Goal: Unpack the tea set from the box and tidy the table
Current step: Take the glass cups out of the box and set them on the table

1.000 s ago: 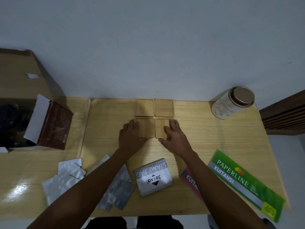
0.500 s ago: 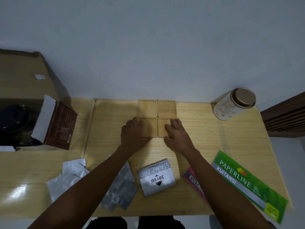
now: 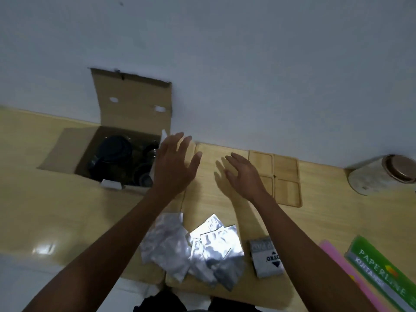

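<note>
An open cardboard box (image 3: pixel 132 104) stands at the back left of the wooden table (image 3: pixel 67 217), its lid flap up against the wall. Inside it I see a dark teapot (image 3: pixel 112 154) and some dark cups (image 3: pixel 144 174). Several square wooden coasters (image 3: pixel 286 179) lie in a grid to the right. My left hand (image 3: pixel 175 165) hovers open at the box's right edge, fingers spread, holding nothing. My right hand (image 3: pixel 243 174) is open too, just left of the coasters, and does not touch them.
Several silver foil sachets (image 3: pixel 193 246) lie between my forearms near the front edge. A stamp pad box (image 3: pixel 265 257), a pink booklet (image 3: pixel 337 262) and a green Paperline booklet (image 3: pixel 382 278) sit at the front right. A jar with a bronze lid (image 3: pixel 382 174) lies at the back right.
Both hands have lifted off the coasters and moved left toward the box. My view has swung left, so the open box is now in full sight.
</note>
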